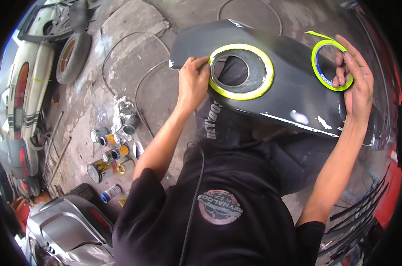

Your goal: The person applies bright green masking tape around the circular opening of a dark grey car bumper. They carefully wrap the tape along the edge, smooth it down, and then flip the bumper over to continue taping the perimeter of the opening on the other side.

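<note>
A dark grey motorcycle tank cover (294,71) lies across my lap, with a large round opening towards its left end. Bright yellow-green masking tape (268,71) runs in a ring around that opening. My left hand (194,84) has its fingers pressed together at the ring's left edge, pinching the tape there. Above the cover's right end, my right hand (358,84) holds a roll of the same tape (316,73), its fingers passing through the core. A short loose tail sticks out to the left from the roll's top.
Several paint cans (101,170) stand and lie on the concrete floor at the left, beside a crumpled silvery bundle (123,117). A hose (104,66) loops there. Farther left are a wheel (73,57) and car body parts; a silver panel (72,226) lies at lower left.
</note>
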`<state>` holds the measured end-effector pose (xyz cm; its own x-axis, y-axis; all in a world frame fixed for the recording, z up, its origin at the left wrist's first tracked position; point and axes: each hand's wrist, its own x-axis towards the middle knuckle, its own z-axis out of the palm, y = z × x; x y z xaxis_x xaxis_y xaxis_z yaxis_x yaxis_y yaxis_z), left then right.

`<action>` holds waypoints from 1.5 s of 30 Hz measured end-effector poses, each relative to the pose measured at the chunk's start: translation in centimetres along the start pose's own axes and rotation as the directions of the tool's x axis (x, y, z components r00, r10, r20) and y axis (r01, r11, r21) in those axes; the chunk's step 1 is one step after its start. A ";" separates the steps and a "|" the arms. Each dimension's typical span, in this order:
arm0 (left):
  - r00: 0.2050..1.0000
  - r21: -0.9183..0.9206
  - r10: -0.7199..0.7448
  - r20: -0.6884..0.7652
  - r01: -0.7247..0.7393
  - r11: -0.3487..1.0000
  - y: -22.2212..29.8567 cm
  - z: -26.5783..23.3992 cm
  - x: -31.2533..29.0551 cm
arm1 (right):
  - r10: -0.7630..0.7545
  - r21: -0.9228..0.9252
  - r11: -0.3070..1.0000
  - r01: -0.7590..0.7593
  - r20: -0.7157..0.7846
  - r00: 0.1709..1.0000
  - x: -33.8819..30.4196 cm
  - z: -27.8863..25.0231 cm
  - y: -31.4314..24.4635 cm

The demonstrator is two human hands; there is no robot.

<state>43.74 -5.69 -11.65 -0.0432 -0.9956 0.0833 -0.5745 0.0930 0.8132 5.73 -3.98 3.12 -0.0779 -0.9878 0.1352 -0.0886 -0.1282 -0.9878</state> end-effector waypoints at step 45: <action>0.759 0.117 0.644 0.095 -0.651 0.750 3.2 3.2 6.0 | -0.001 0.064 0.998 0.003 -0.026 1.000 -0.3 0.5 -0.1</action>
<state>39.01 -11.41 -10.44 -0.4804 -0.6975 0.5317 -0.4985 0.7159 0.4888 6.26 -3.70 3.18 -0.1038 -0.9850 0.1381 -0.0246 -0.1362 -0.9904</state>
